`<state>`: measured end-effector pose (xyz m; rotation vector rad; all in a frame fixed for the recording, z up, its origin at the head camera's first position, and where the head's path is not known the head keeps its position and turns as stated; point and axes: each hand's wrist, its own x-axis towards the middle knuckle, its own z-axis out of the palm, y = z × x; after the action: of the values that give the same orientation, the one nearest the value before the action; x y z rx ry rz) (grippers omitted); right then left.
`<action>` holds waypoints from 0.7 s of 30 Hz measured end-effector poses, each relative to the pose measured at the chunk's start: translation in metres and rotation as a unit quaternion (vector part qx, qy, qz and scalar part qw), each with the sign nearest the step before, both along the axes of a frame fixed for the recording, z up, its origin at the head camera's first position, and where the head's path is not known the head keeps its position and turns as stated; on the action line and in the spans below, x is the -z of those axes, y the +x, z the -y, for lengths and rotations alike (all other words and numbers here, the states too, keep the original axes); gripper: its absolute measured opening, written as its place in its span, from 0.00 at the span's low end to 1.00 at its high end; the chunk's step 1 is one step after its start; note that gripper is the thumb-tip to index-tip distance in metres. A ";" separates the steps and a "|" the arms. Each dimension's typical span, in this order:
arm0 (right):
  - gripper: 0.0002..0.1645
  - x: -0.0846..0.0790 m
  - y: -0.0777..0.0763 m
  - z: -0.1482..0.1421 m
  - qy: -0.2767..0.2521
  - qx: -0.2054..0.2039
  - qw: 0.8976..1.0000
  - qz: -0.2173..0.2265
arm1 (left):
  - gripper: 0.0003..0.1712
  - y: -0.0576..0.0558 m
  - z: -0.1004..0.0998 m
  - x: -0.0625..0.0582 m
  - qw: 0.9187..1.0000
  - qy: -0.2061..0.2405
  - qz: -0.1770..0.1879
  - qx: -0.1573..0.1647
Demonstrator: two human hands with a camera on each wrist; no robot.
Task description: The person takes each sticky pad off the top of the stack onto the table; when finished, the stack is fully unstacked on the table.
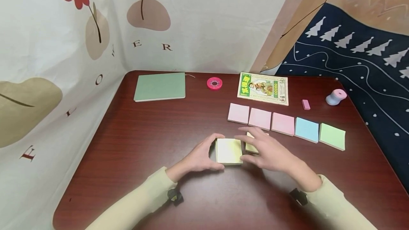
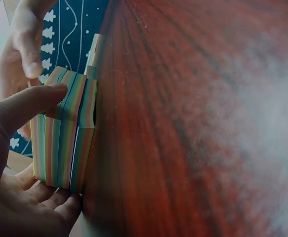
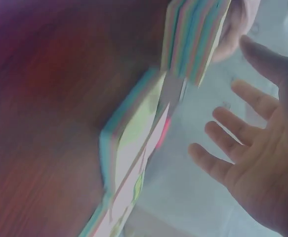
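Note:
My left hand (image 1: pixel 199 155) grips a stack of pale yellow sticky note pads (image 1: pixel 229 151), thumb along the near side and fingers along the far side. In the left wrist view the edges of this sticky note stack (image 2: pixel 62 143) show coloured stripes and seams between several layers. Just right of it, my right hand (image 1: pixel 271 150) hovers with fingers spread and loosely bent. The right wrist view shows those fingers apart from the stack, holding nothing. Another yellow sticky note pad (image 1: pixel 251 148) lies on the table, partly hidden beneath the right hand.
Behind the right hand runs a row of pink, blue (image 1: pixel 306 129) and green sticky note pads (image 1: pixel 332 136). Farther back are a green notebook (image 1: pixel 160 87), a pink tape roll (image 1: pixel 214 83), an illustrated booklet (image 1: pixel 263 88), a pink eraser (image 1: pixel 305 104) and a small cylindrical object (image 1: pixel 335 97).

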<state>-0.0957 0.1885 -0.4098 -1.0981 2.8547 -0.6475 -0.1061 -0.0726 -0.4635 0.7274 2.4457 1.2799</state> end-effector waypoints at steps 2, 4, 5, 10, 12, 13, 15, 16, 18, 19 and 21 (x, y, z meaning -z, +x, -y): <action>0.39 0.002 0.001 0.009 -0.007 -0.025 1.000 0.002 | 0.52 0.000 0.000 0.000 1.000 -0.002 -0.003 0.000; 0.41 0.006 0.002 0.017 -0.005 -0.045 0.999 0.007 | 0.53 0.000 0.000 0.000 1.000 -0.006 -0.005 -0.002; 0.41 0.008 0.002 0.020 -0.002 -0.053 0.999 0.010 | 0.53 0.001 0.000 0.000 1.000 -0.008 -0.005 -0.003; 0.44 0.015 0.001 0.032 0.010 -0.060 0.998 0.031 | 0.54 0.003 -0.001 0.001 1.000 -0.019 0.000 -0.012; 0.45 0.016 0.000 0.034 0.012 -0.055 0.998 0.037 | 0.54 0.003 -0.001 0.000 1.000 -0.019 0.001 -0.012; 0.46 0.017 -0.001 0.035 0.013 -0.053 0.998 0.038 | 0.54 0.003 -0.001 0.000 1.000 -0.019 0.001 -0.012; 0.46 0.017 -0.002 0.037 0.015 -0.048 0.998 0.038 | 0.53 0.003 0.000 0.000 1.000 -0.018 -0.001 -0.012; 0.46 0.017 -0.002 0.037 0.015 -0.046 0.998 0.039 | 0.53 0.003 0.000 0.000 1.000 -0.017 -0.002 -0.012; 0.45 0.017 -0.002 0.038 0.016 -0.043 0.998 0.038 | 0.53 0.002 0.000 0.000 1.000 -0.015 -0.003 -0.011; 0.45 0.017 -0.002 0.038 0.016 -0.042 0.998 0.037 | 0.53 0.002 0.000 0.001 1.000 -0.015 -0.004 -0.010; 0.44 0.017 -0.003 0.037 0.018 -0.039 0.998 0.036 | 0.53 0.002 0.000 0.001 1.000 -0.016 -0.005 -0.009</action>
<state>-0.0983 0.1512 -0.4266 -1.1513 2.7370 -0.6157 -0.1041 -0.0727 -0.4642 0.7068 2.4804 1.2449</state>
